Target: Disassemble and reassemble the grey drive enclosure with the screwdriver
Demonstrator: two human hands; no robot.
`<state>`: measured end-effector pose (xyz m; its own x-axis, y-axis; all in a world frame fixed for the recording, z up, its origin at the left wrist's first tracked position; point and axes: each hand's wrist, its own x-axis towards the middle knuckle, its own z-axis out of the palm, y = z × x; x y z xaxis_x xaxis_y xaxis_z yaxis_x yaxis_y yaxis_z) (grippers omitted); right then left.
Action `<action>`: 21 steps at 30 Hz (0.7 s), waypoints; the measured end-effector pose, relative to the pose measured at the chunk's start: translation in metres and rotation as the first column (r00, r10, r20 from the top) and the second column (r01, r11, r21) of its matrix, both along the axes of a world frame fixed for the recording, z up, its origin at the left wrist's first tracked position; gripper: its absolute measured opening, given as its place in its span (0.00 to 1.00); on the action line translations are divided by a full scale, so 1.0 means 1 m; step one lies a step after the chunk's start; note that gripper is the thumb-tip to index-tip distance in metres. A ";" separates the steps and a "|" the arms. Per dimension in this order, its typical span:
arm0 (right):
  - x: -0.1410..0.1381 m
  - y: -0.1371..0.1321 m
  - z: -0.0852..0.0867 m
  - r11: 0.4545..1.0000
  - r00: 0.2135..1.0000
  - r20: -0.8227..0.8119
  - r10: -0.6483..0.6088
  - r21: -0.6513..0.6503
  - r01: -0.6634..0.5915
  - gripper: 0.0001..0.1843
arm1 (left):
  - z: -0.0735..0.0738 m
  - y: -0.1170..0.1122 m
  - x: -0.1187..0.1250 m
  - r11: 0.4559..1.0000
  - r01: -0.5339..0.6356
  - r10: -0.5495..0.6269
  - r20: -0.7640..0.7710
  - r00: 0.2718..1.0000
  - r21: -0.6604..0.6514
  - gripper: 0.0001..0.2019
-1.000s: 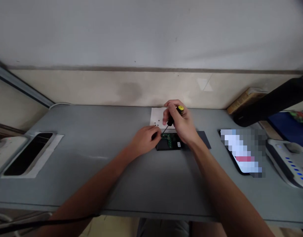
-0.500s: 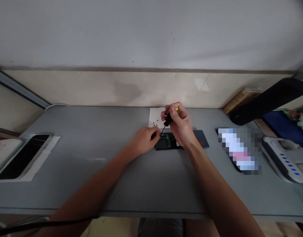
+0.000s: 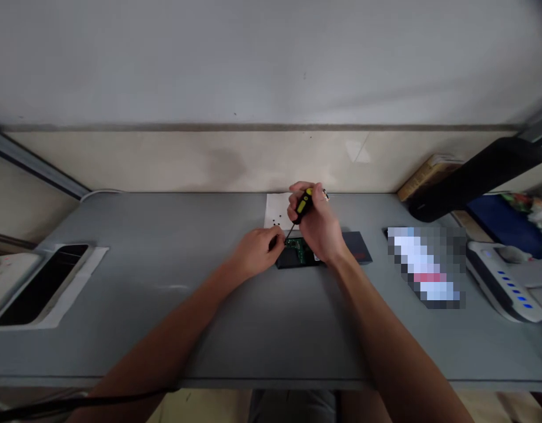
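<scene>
In my right hand (image 3: 321,226) is a black and yellow screwdriver (image 3: 303,205), its fingers wrapped round the handle. The thin shaft slants down to the left, its tip at the upper left part of a green circuit board (image 3: 296,242) in a flat black casing (image 3: 288,258). My left hand (image 3: 256,249) is closed at the casing's upper left corner, fingertips beside the screwdriver tip; a dark shape shows between its fingers, but what it is I cannot make out. Just behind lies a white sheet (image 3: 275,202) with several tiny dark screws on it.
A dark grey flat panel (image 3: 358,245) lies right of the casing, partly behind my right wrist. Farther right are a blurred-out phone (image 3: 423,267), a white power strip (image 3: 502,282) and a black cylinder (image 3: 478,179). At far left sits a dark-screened phone (image 3: 44,285) on white paper.
My right hand has turned the screwdriver, so its yellow grip marks now face me, and its fingers have shifted on the handle. My left hand stays in place; the view has shifted slightly.
</scene>
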<state>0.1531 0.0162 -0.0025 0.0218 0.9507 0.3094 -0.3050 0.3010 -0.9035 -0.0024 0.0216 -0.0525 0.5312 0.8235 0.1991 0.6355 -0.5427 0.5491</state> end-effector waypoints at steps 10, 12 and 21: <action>0.008 0.003 -0.002 0.996 0.994 0.060 -0.088 -0.012 0.089 0.32 | -0.002 0.001 -0.002 1.000 0.021 -0.021 -0.017 1.000 0.005 0.08; 0.007 0.004 0.001 0.995 0.995 0.065 -0.081 -0.048 0.084 0.30 | -0.003 0.002 -0.002 1.000 0.030 -0.029 -0.011 1.000 0.008 0.09; 0.013 0.001 -0.002 0.992 0.993 0.057 -0.103 -0.069 0.107 0.30 | -0.001 0.002 -0.004 0.997 0.059 -0.059 0.010 0.998 0.041 0.11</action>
